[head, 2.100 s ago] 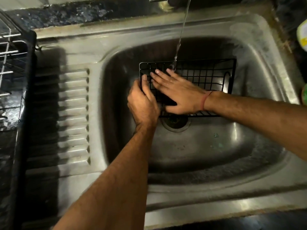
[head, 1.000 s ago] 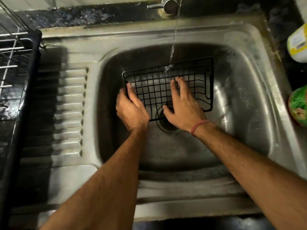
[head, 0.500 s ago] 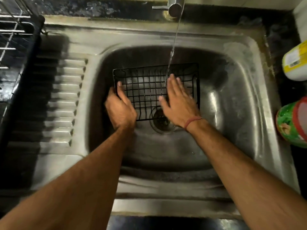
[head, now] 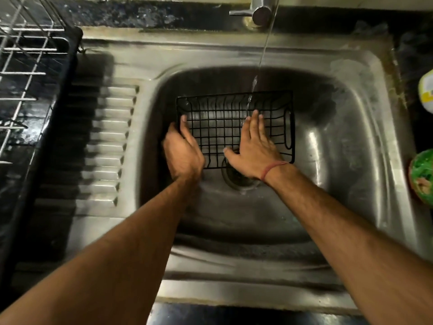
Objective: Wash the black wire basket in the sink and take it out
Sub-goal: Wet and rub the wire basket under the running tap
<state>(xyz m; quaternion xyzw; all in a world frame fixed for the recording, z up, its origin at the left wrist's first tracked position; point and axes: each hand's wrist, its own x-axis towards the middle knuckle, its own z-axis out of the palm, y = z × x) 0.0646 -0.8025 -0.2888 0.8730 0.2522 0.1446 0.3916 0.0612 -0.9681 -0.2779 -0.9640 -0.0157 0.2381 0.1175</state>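
Black wire basket (head: 234,130), a shallow rectangular grid of thin coated rods, lies in the basin of a dull, scuffed stainless steel sink (head: 365,127), partly over the round drain (head: 236,177). The left hand (head: 182,151) grasps the basket's left edge, thumb hooked over the rim. The right hand (head: 254,148) lies flat on the grid, fingers straight, gripping nothing. A thin water stream (head: 263,50) from the tap (head: 257,9) behind the basket falls just beside the right fingertips. Left of the basket are ribbed draining grooves (head: 107,146) and a metal dish rack (head: 28,73) on a dark speckled surface (head: 121,15).
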